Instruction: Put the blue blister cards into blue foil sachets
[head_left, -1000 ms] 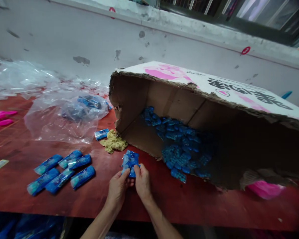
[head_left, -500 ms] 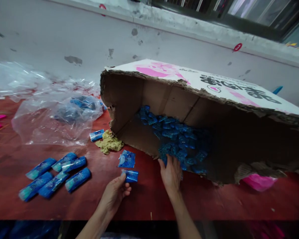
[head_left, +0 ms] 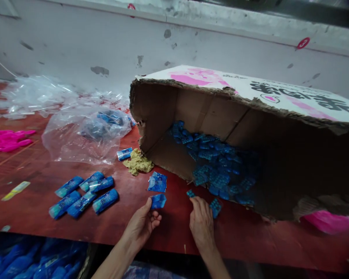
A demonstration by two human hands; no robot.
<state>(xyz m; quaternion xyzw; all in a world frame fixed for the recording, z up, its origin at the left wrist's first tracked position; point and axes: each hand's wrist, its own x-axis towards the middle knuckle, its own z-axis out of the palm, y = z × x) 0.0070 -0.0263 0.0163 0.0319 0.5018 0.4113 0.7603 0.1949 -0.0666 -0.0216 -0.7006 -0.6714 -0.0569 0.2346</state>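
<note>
My left hand [head_left: 142, 224] pinches a small blue foil packet [head_left: 158, 201] just above the red table top [head_left: 75, 221]. My right hand [head_left: 201, 221] rests on the table near the mouth of a tipped cardboard box [head_left: 250, 128], its fingers curled, fingertips next to a small blue piece [head_left: 190, 193]; another blue piece [head_left: 215, 206] lies beside its knuckles. Whether it grips anything I cannot make out. A flat blue pouch [head_left: 157, 182] lies on the table just beyond my left hand. Many small blue pieces [head_left: 218, 166] are heaped inside the box.
Several filled blue packets [head_left: 83, 195] lie in a group at the left. A crumpled yellow rag [head_left: 137, 163] and one more packet [head_left: 125, 154] sit by the box corner. Clear plastic bags [head_left: 84, 131] spread behind them. Pink items [head_left: 6, 138] lie far left, pink plastic [head_left: 325, 221] at right.
Both hands held one blue pouch together a second ago. My right hand then reached to the box mouth and has drawn back with small blue pieces now lying on the table.
</note>
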